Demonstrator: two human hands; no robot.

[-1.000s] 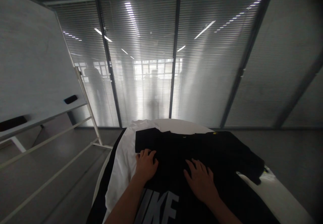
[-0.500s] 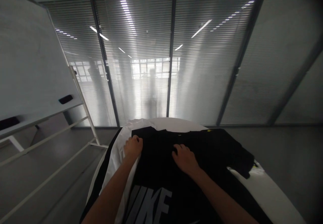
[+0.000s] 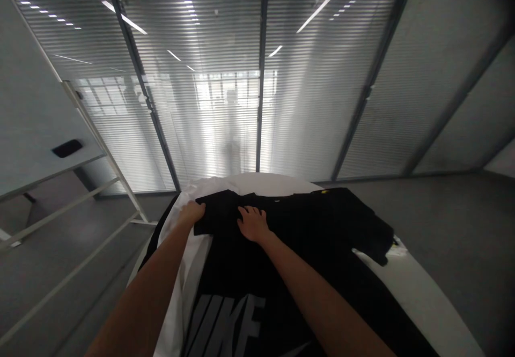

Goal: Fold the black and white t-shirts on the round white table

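From where I operate, I see the black T-shirt [image 3: 309, 228] spread on the round tabletop [image 3: 426, 303], with the collar at the far edge and the grey printed letters [image 3: 227, 322] up, nearest to me. The laying out seems to me mostly done: the body is quite flat, no fold is in it, and the sleeve on the right is open outward. What is left, I judge, is the sleeve on the left, because both hands are there.

My left hand [image 3: 192, 213] is at the outer edge of this sleeve, with the thumb against the black cloth. The other fingers are hidden, so I cannot tell if this grip is closed on it. My right hand [image 3: 253, 223] rests near the left shoulder of the shirt, fingers loosely spread, having hold of nothing.

Under the left side there is a white cloth [image 3: 200, 255], which the left hand could catch by mistake. A small white and yellow thing [image 3: 398, 248] lies by the right sleeve; it is too small to tell. The whiteboard [image 3: 32, 105], carrying a black object [image 3: 67, 148], stands at the left, apart from the shirt. Only my forearms cover the view.
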